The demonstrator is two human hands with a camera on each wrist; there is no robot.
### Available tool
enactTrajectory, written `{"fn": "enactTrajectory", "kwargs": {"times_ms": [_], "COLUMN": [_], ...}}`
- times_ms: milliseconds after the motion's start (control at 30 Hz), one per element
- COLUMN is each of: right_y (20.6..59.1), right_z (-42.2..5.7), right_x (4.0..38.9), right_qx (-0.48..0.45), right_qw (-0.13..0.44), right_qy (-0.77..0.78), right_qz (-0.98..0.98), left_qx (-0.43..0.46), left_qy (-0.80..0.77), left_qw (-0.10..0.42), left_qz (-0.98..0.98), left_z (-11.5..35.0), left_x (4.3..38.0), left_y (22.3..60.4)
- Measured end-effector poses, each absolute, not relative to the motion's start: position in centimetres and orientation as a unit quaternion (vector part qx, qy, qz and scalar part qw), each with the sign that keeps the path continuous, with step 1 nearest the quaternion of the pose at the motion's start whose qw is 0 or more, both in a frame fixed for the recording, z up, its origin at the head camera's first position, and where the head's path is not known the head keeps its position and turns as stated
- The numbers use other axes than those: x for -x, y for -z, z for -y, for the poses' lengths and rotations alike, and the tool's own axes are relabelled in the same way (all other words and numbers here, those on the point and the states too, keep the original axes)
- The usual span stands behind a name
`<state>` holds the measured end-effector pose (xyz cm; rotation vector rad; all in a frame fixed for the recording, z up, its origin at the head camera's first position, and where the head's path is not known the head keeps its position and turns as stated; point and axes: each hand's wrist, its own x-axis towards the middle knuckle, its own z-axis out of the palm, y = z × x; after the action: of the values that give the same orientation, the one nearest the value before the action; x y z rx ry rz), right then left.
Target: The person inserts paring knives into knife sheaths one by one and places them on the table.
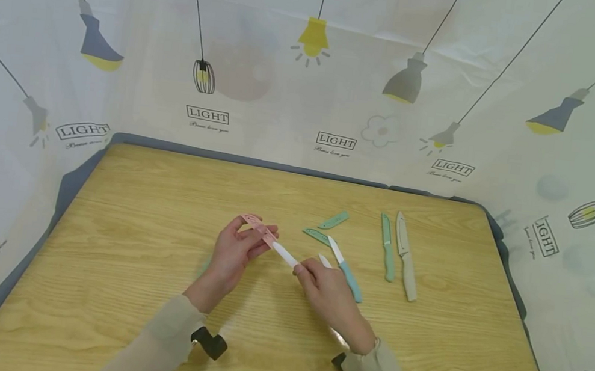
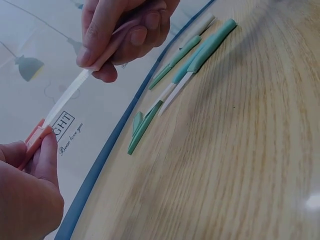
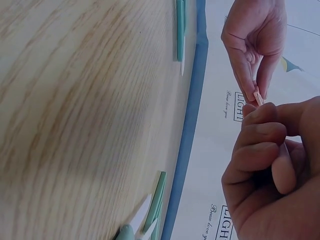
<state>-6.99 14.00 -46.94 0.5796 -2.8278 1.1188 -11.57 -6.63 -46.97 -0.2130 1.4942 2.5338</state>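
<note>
My left hand (image 1: 233, 251) pinches a pink blade sheath (image 2: 34, 145) between thumb and fingers. My right hand (image 1: 332, 295) grips a knife by its pale pink handle (image 3: 283, 172). Between the hands runs the knife's white blade (image 1: 285, 254), its tip end at the sheath's mouth and in line with it. Both hands are held above the table. Near the right hand lies a blue-handled knife (image 1: 350, 280) with a bare white blade. Beside it is a green-handled knife (image 2: 215, 46), partly hidden by the right hand in the head view.
Two green sheaths, one farther back (image 1: 334, 219) and one nearer (image 1: 317, 236), lie beyond the right hand. To the right are a sheathed green knife (image 1: 387, 249) and a sheathed beige knife (image 1: 406, 260). Something green (image 1: 205, 265) shows behind the left wrist. Printed fabric walls enclose the wooden table (image 1: 126, 210).
</note>
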Motion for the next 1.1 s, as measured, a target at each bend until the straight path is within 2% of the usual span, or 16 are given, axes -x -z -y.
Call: {"fn": "enactTrajectory", "kwargs": {"times_ms": [1100], "right_y": [46.4], "right_z": [-13.5], "right_x": [6.9], "right_qx": [-0.173], "right_qw": [0.029], "right_qy": [-0.350], "right_qz": [0.920], "left_qx": [0.056], "left_qy": [-0.853], "left_qw": [0.118], "left_qz": [-0.505], "left_z": [5.0], "left_x": [10.9], "left_y": [47.4]}}
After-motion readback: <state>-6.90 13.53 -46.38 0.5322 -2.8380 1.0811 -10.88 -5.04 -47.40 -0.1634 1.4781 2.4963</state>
